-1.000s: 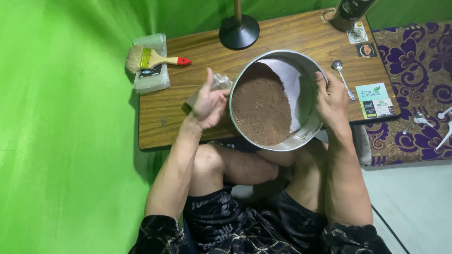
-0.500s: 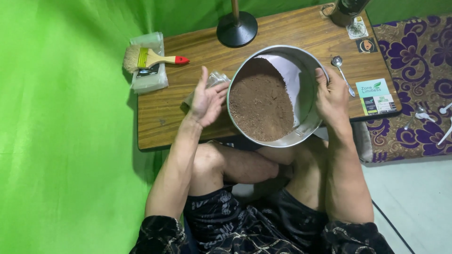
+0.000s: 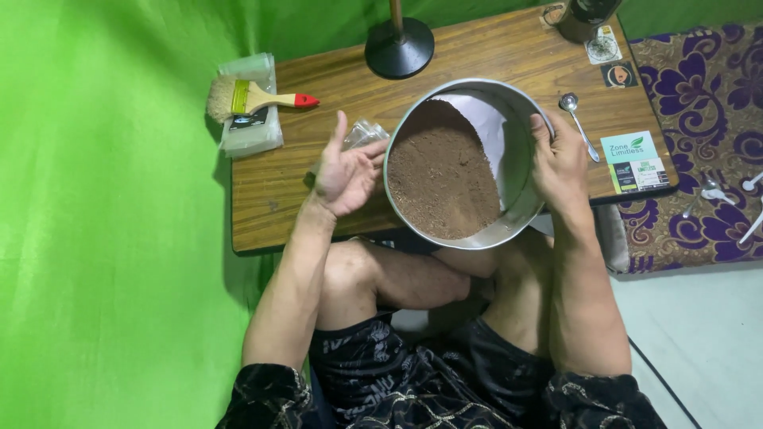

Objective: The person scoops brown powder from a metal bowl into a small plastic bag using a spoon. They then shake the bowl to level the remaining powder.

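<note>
A wooden-handled paintbrush with a red tip (image 3: 254, 98) lies far left on the brown wooden table (image 3: 477, 56). The left hand (image 3: 343, 171), fingers spread, nears the round metal sieve (image 3: 520, 139) of brown powder; the right hand (image 3: 560, 163) grips its rim beside a steel spoon (image 3: 578, 121).

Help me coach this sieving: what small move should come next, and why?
Probably tap the left hand against the round metal sieve: that open palm sits just off its rim, the right hand grips the far side, and the brown powder lies heaped leftward.
</note>
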